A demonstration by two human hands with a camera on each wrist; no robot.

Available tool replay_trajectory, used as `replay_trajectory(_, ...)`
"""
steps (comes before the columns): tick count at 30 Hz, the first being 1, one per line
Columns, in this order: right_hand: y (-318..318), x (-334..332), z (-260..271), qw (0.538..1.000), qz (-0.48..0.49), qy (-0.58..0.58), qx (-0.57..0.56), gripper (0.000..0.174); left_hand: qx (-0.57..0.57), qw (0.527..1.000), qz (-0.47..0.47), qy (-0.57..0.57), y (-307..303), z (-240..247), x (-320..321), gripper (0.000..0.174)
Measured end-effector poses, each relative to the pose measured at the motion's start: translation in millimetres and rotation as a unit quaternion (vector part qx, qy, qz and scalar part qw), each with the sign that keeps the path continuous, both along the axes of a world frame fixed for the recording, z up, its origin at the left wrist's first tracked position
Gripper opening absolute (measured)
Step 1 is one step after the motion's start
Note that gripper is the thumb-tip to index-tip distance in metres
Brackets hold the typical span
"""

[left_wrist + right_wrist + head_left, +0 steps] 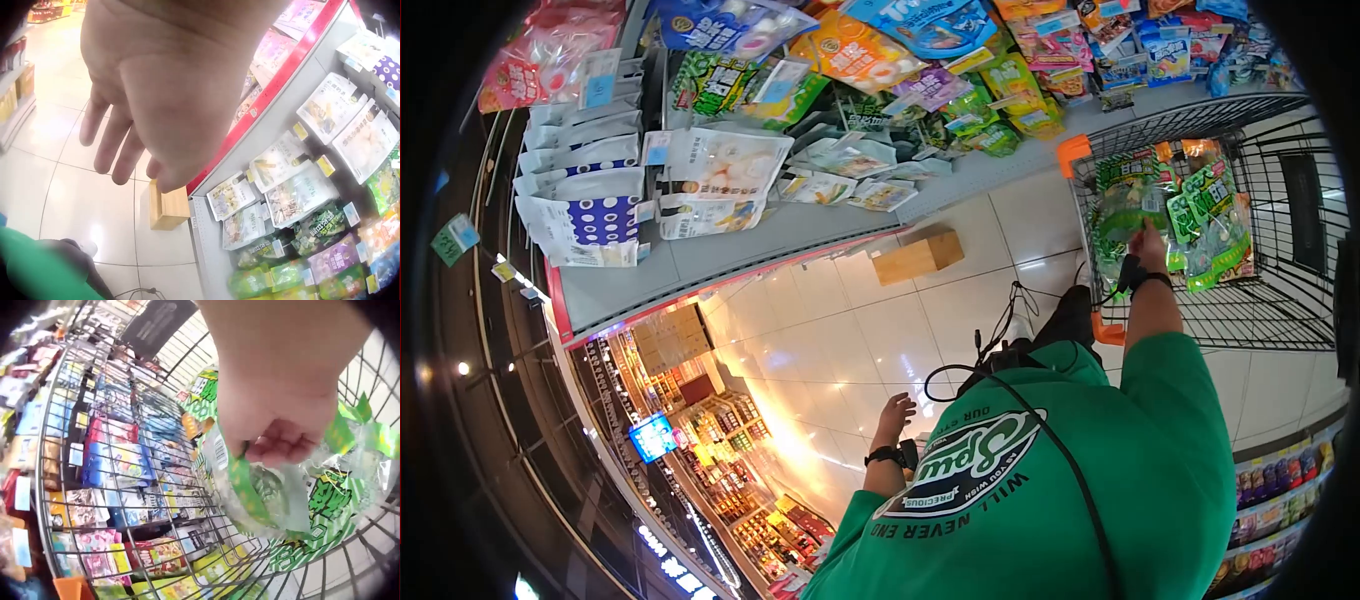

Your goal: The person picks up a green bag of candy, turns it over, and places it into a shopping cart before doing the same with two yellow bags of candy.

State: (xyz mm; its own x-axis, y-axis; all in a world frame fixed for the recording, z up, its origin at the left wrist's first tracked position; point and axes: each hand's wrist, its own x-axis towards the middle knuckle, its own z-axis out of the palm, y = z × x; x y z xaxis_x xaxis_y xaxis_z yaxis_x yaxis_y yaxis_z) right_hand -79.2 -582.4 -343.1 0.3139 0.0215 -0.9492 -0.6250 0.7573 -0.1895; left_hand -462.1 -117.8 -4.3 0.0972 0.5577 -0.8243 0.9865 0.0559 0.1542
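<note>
In the head view my right hand (1146,247) reaches down into a wire shopping cart (1200,112). Its curled fingers grip the edge of a green-and-clear snack bag (1128,203), as the right wrist view shows, with the bag (236,494) hanging below the hand (275,406). More green-patterned snack bags (1215,205) lie in the cart beside and beneath it. My left hand (893,413) hangs at my side holding nothing; from its own wrist, the hand (165,94) appears with fingers loosely extended over the floor.
A shelf unit (625,290) with hanging snack bags (725,165) runs along the aisle. On the tiled floor near its end sits a wooden block-like box (918,257). Orange corner pieces (1075,156) mark the cart's near end. A cable (1070,465) loops across my green shirt.
</note>
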Motion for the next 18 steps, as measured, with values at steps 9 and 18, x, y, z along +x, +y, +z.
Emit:
replay_trajectory(9, 9, 46, 53, 0.806, 0.227, -0.191, -0.513, 0.039, -0.01, 0.997, -0.016, -0.072, 15, -18, 11, 0.039)
replay_trajectory(18, 119, -45, 370, 0.593, 0.13, -0.622, -0.494, 0.009, -0.08, 0.902, -0.083, -0.415, 3, 64, 175, 0.043)
